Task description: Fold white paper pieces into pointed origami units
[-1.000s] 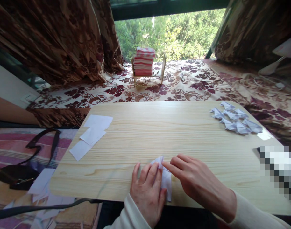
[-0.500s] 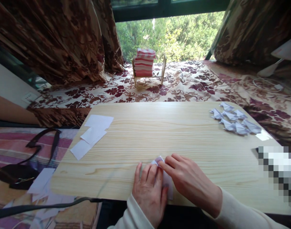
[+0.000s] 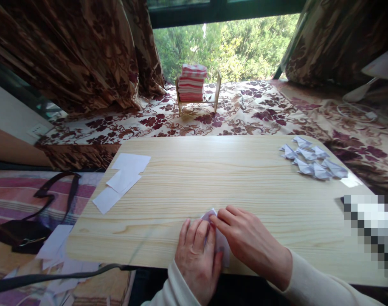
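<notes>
A small white sheet of paper [image 3: 223, 248], partly folded at its far end, lies at the table's near edge beneath my hands. My left hand [image 3: 197, 255] rests flat over its left side, fingers stretched out and pressing it to the tabletop. From the right, my right hand [image 3: 245, 238] reaches across with curled fingers, its index fingertip and thumb side closed at the folded top of the paper. The fingers of both hands cover much of the fold. Several folded white paper pieces [image 3: 305, 168] with pointed ends sit together at the far right.
Three white paper sheets [image 3: 124, 180] overlap at the table's left. More loose papers [image 3: 55, 242] and a dark bag [image 3: 22, 236] lie on the bed beside the wooden table [image 3: 168, 182]. Pink-and-white folded cloths [image 3: 191, 85] stand on a small rack beyond; a pixelated object occupies the right edge.
The far end of the paper appears a little flatter under my fingers. Both hands have barely moved, and the view has shifted slightly.
</notes>
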`<state>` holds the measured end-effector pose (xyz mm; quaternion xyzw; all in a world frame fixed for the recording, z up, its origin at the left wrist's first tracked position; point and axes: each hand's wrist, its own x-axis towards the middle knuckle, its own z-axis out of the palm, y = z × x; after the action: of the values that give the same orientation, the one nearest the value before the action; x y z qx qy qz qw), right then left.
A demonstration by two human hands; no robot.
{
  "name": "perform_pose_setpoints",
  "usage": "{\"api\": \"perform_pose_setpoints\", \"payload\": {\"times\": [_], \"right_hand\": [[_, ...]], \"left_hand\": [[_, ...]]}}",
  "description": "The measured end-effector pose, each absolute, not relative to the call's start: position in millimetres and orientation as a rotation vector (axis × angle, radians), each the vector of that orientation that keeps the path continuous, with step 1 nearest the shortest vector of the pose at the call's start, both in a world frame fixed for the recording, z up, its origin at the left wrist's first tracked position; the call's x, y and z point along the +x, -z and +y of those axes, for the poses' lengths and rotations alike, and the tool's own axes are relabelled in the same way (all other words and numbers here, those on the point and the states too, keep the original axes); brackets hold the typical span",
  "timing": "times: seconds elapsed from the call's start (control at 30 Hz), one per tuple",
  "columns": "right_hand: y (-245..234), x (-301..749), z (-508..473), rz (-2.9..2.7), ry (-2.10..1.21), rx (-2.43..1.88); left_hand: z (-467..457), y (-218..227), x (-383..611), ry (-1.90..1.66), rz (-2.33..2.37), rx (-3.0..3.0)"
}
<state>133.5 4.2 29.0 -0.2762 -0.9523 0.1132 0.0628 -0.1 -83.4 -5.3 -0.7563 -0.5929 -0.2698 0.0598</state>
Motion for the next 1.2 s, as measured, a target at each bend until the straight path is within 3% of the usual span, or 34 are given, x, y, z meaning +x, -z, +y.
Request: {"api": "perform_pose_setpoints", "payload": {"times": [0.23,0.77,1.0,1.2], "right_hand": [[-29.5,141.9,5.1,-2.892,-0.357,-0.814],[-26.8,148.3,8.1,-2.822,-0.321,-0.694],[-24.0,147.5,7.7,-2.833,-0.392,-0.737],[-25.7,144.6,-2.0,-2.845,-0.205,-0.849]], "left_hand": [[-82.6,0.4,-1.5,0.73,-1.806,-2.353],[-82.0,0.0,2.1,0.935,-1.829,-2.281],[-78.8,-1.6,3.8,0.759,-1.855,-2.328],[-79.5,-2.9,7.3,0.703,-1.905,-2.328]]}}
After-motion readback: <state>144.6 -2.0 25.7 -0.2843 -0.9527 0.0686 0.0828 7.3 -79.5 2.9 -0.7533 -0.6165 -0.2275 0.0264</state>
